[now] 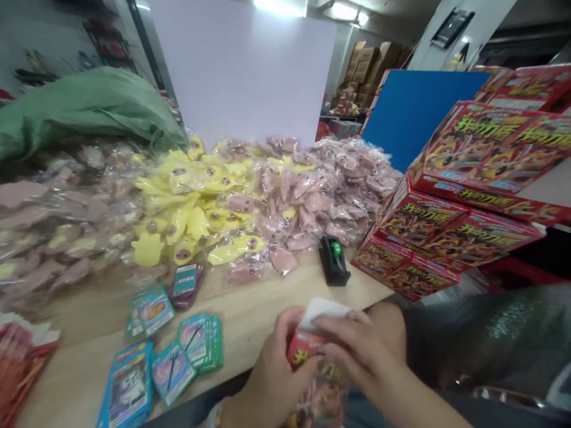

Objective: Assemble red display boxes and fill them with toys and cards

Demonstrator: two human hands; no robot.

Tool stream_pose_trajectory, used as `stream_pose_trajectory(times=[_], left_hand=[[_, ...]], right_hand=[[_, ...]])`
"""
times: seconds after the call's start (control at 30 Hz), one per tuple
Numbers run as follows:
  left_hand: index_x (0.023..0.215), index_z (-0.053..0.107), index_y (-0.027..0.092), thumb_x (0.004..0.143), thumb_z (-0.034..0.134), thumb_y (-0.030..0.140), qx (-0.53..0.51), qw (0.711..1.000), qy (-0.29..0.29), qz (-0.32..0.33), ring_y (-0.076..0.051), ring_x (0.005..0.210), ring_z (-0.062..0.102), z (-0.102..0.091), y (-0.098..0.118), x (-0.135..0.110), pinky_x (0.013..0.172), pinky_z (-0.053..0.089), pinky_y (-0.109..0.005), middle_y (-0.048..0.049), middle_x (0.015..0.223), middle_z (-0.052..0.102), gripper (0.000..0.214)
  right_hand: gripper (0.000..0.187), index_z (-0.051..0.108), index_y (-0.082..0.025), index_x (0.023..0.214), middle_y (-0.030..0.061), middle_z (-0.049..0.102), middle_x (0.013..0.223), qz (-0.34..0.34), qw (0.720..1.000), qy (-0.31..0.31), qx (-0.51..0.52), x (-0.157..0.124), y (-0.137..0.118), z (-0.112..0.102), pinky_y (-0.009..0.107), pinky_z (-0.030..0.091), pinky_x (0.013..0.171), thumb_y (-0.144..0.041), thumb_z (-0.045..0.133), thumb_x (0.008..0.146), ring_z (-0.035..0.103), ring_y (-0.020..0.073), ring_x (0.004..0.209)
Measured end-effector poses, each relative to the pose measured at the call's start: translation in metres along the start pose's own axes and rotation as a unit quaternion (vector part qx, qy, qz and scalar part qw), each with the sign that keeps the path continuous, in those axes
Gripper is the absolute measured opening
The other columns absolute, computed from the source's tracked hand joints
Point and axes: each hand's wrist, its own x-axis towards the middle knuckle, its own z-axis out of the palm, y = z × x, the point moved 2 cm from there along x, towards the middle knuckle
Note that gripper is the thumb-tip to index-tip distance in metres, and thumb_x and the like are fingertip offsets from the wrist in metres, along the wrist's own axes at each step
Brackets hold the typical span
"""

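A small red printed box is held upright near the table's front edge, above my lap. My left hand is closed around its left side, with the thumb across the front. At the box top a white flap stands up. My right hand pinches at that flap and the upper right edge of the box, its fingers bent over them. What lies inside the box is hidden. Just beyond my hands stands a black tape dispenser with a green roll.
Pink and yellow wrapped pieces are heaped across the back. Card stacks and a blue pack lie at the left. Red display boxes are piled at the right. A green sack sits behind, and flattened red packaging lies far left.
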Motion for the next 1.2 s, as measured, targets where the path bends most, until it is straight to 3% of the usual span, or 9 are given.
stream_pose_trajectory(times=[0.13,0.2,0.3,0.47,0.63,0.73,0.87,1.07,1.2], left_hand=[[0.126,0.028,0.027,0.08,0.052,0.016,0.123,0.982,-0.08,0.115,-0.019,0.102,0.055,0.001,-0.017,-0.016,0.088,0.045,-0.031,-0.0058,0.119,0.051,0.054],[0.13,0.021,0.029,0.082,0.049,0.016,0.156,0.973,-0.103,0.136,-0.02,0.106,0.053,-0.005,-0.026,-0.021,0.089,0.044,-0.033,-0.0077,0.124,0.047,0.058],[0.135,0.007,0.026,0.085,0.046,0.018,0.152,0.978,-0.089,0.109,-0.022,0.111,0.051,-0.012,-0.035,-0.022,0.091,0.044,-0.036,-0.0125,0.129,0.043,0.064],[0.122,0.03,0.023,0.081,0.05,0.018,0.201,0.952,-0.048,0.226,-0.023,0.106,0.052,-0.008,-0.01,-0.018,0.084,0.047,-0.031,-0.0117,0.118,0.045,0.045],[0.101,0.037,0.022,0.081,0.051,0.022,0.219,0.952,-0.023,0.213,-0.017,0.079,0.057,-0.004,0.006,-0.012,0.067,0.047,-0.026,-0.0039,0.089,0.049,0.025],[0.096,0.039,0.021,0.084,0.046,0.025,0.213,0.975,-0.023,0.055,-0.018,0.077,0.057,0.002,-0.014,-0.007,0.068,0.046,-0.029,-0.0033,0.085,0.053,0.015],[0.097,0.038,0.019,0.08,0.05,0.026,0.134,0.986,-0.005,-0.096,-0.019,0.081,0.057,0.012,-0.043,0.005,0.073,0.044,-0.031,-0.0036,0.087,0.057,0.023],[0.139,0.001,0.016,0.073,0.062,0.03,0.137,0.984,0.014,-0.116,-0.021,0.086,0.058,0.012,-0.039,0.006,0.076,0.043,-0.031,-0.0063,0.095,0.06,0.09],[0.142,-0.001,0.018,0.068,0.067,0.034,0.157,0.982,-0.035,-0.096,-0.026,0.105,0.05,0.005,-0.027,-0.005,0.09,0.038,-0.036,-0.0131,0.116,0.052,0.101]], right_hand=[[0.021,0.064,-0.028,0.101,0.0021,0.066,0.096,0.075,0.987,-0.099,0.101,-0.012,0.018,0.015,0.035,0.043,0.084,-0.03,0.05,0.085,0.054,0.0204,0.094],[0.028,0.061,-0.027,0.106,0.0041,0.063,0.105,0.137,0.976,0.036,0.164,-0.018,0.033,0.018,0.038,0.04,0.09,-0.037,0.055,0.08,0.052,0.0224,0.101],[0.041,0.06,-0.023,0.107,0.0079,0.061,0.11,0.27,0.877,0.211,0.335,-0.033,0.052,0.029,0.041,0.037,0.094,-0.048,0.059,0.075,0.052,0.0251,0.106],[0.044,0.057,-0.019,0.113,0.0099,0.064,0.109,0.287,0.666,0.006,0.689,-0.042,0.038,0.051,0.043,0.038,0.093,-0.048,0.051,0.081,0.056,0.0255,0.104],[0.059,0.061,-0.016,0.108,0.0108,0.067,0.1,0.285,0.611,-0.066,0.735,-0.035,0.028,0.046,0.041,0.038,0.092,-0.062,0.053,0.072,0.058,0.0262,0.101],[0.044,0.059,-0.016,0.113,0.0096,0.068,0.099,0.333,0.632,-0.031,0.699,-0.027,0.044,0.053,0.039,0.04,0.089,-0.04,0.059,0.077,0.061,0.0233,0.094],[0.038,0.063,-0.014,0.107,0.0071,0.069,0.09,0.286,0.754,-0.111,0.581,-0.013,0.075,0.055,0.035,0.042,0.084,-0.035,0.062,0.075,0.062,0.0194,0.081],[0.037,0.066,-0.014,0.1,0.0067,0.066,0.091,0.172,0.897,-0.19,0.359,0.009,0.066,0.042,0.03,0.045,0.075,-0.043,0.058,0.077,0.059,0.019,0.083],[0.036,0.064,-0.018,0.107,0.0052,0.067,0.095,0.099,0.918,-0.245,0.295,0.016,0.04,0.039,0.029,0.045,0.078,-0.042,0.047,0.085,0.058,0.018,0.086]])
